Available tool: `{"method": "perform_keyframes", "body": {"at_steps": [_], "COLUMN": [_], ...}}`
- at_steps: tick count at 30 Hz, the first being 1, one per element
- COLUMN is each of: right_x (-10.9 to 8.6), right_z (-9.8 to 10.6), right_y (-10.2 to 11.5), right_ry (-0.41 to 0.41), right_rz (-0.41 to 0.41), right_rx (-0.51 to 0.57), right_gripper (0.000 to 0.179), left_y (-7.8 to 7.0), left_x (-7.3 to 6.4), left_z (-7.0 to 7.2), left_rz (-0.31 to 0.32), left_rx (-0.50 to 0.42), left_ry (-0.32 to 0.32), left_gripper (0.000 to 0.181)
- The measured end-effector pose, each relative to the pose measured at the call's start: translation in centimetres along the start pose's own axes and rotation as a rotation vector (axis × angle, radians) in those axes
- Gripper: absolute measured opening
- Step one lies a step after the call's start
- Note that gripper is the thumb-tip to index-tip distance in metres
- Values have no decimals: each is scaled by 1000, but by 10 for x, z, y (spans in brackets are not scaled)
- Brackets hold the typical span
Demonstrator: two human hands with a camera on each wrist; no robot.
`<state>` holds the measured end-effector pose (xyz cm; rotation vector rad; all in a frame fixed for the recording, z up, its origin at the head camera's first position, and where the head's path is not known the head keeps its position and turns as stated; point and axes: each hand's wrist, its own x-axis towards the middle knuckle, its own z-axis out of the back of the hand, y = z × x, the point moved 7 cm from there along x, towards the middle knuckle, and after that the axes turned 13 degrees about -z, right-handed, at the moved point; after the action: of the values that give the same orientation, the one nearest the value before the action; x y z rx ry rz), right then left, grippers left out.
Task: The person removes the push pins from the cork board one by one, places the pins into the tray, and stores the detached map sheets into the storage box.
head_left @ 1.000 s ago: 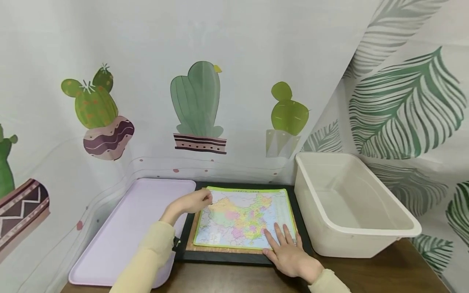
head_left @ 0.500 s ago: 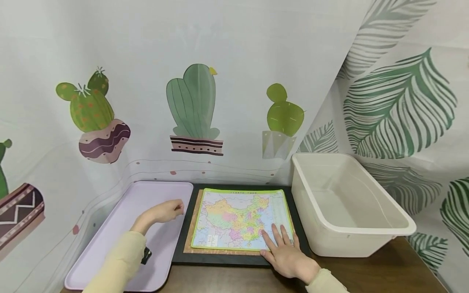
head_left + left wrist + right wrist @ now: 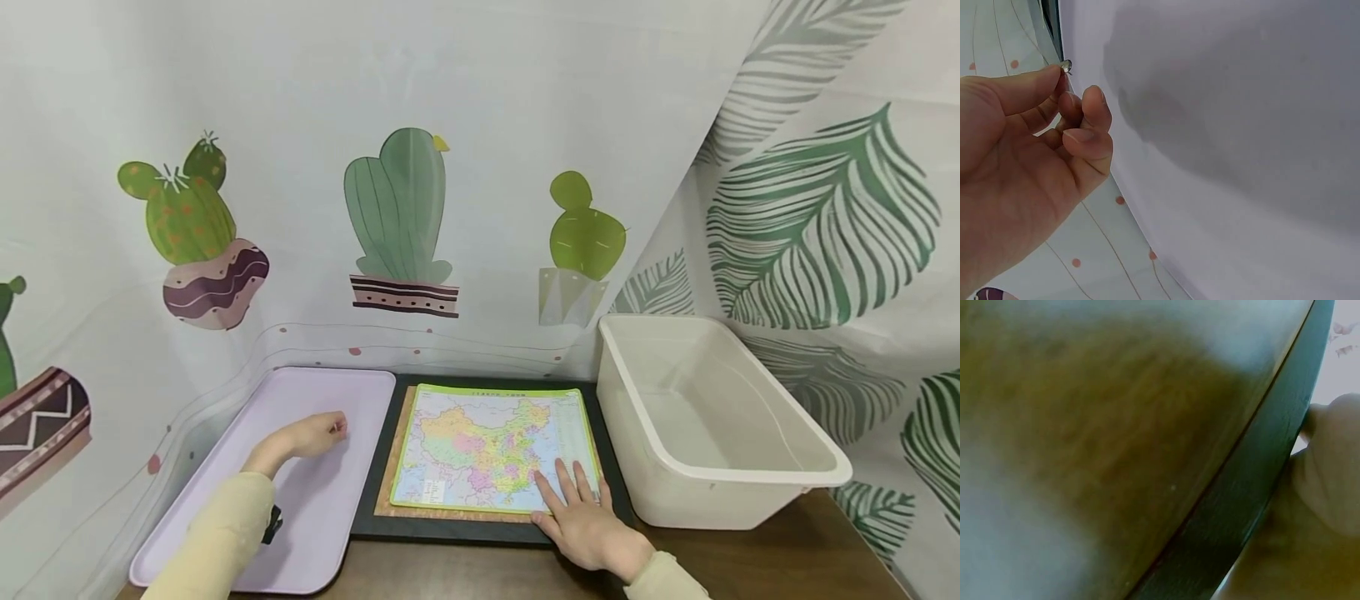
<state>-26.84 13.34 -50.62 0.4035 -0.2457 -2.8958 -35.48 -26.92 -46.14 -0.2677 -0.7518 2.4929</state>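
My left hand [image 3: 307, 435] hovers above the lilac tray [image 3: 307, 533]. Between thumb and index finger it pinches a small silvery thumbtack [image 3: 1067, 66], seen close up in the left wrist view; the other fingers are half curled. A colourful map sheet with a lime-green border [image 3: 487, 450] lies on a cork board [image 3: 384, 507] in a black frame [image 3: 450, 528]. Fingers spread, my right hand [image 3: 588, 525] rests on the sheet's lower right corner and the frame. In the right wrist view, blurred brown tabletop and the frame's edge [image 3: 1235, 481] show beside part of that hand.
To the right of the board stands a deep white plastic tub [image 3: 652, 417]. The brown wooden table [image 3: 420, 571] shows along the front. A cactus-printed curtain [image 3: 495, 125] hangs close behind everything.
My left hand has drawn back leftward from the map's upper left part to over the tray, still pinching the thumbtack. The right hand has stayed on the map's corner.
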Motion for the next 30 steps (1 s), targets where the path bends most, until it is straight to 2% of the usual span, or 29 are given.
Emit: {"method": "perform_keyframes", "body": {"at_steps": [7,14,21,30], "right_x": [-1,0,0,1], "right_z": [-1,-1,-2,0], "right_y": [0,0,1,0], "right_ry": [0,-9,-10,-13], "right_rz": [-2,7,13,9], "right_rx": [6,-15,-7,-7], "right_gripper": [69,69,69,68], "left_y": [12,22,35,43], "left_x": [-5,-12,-21,-26], "left_z": [5,10,16,21], "left_rz": [6,-3,49,61], "left_rx": [54,68,73,120], "left_ry": [-23,-40,-53,-50], "left_gripper": [13,14,14,14]}}
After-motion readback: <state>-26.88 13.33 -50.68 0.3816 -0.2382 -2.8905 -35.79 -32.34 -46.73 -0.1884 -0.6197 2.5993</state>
